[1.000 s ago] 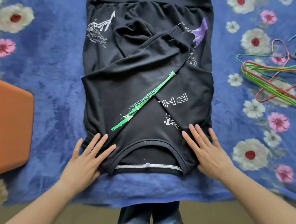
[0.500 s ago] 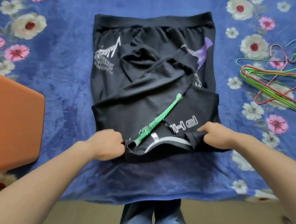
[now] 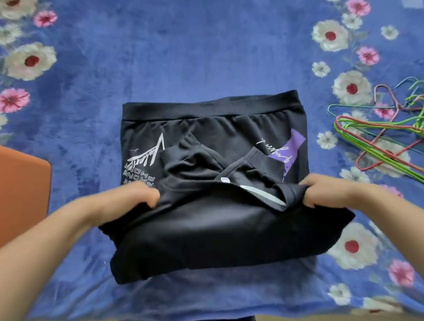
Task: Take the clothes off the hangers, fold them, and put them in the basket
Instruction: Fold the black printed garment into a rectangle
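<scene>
— Sweatshirt, black: where is it?
— Centre of the frame, on the blue flowered blanket. Its ribbed hem lies flat at the upper end; the collar end is raised and doubled over toward it.
— Starting at the left edge?
— An orange container sits there, only a corner in view, apart from the garment.
— Then the left hand?
— Fingers curled tight round the left side of the raised fold, just below the white lettering.
— And the middle?
— Two ribbed cuffs cross on the flat half, and a white strip shows inside the collar.
— The right hand?
— Clenched on the right side of the same fold, beside that white strip and under the purple print.
— Further right?
— A loose heap of wire hangers, green, red and teal, on the blanket, well apart from the sweatshirt.
</scene>
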`<control>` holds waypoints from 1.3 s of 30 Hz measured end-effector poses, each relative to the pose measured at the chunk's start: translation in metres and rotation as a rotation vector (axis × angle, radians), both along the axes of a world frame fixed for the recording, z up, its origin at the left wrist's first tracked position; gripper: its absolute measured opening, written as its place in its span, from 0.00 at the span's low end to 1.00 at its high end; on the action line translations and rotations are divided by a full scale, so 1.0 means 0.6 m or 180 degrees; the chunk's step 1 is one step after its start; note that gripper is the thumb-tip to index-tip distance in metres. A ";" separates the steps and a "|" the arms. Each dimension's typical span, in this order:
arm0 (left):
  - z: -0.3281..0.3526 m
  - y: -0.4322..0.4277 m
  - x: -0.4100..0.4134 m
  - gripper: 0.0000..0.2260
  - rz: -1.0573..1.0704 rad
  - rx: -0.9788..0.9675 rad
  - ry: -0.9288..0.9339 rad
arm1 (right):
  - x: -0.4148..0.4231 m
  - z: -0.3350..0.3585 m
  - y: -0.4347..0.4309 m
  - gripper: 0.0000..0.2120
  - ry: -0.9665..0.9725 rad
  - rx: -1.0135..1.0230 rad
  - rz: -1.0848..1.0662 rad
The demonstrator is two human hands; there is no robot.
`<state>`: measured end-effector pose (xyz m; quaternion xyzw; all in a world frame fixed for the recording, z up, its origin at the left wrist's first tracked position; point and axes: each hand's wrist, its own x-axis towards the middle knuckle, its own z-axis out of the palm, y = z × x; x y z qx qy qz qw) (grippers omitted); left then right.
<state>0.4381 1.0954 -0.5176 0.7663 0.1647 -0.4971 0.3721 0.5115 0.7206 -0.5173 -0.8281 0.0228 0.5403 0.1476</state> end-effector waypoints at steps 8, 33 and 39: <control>0.039 0.051 0.192 0.07 0.0072 0.0725 -0.1585 | 0.178 0.038 0.052 0.05 -0.1260 0.0034 -0.0227; -0.217 -0.006 -0.075 0.24 0.0513 0.2637 -0.2158 | 0.038 -0.198 0.000 0.30 -0.2701 -0.0453 0.0287; -0.178 -0.071 -0.137 0.21 0.2758 0.2564 -0.1813 | -0.063 -0.170 0.000 0.34 -0.2833 -0.0287 -0.1712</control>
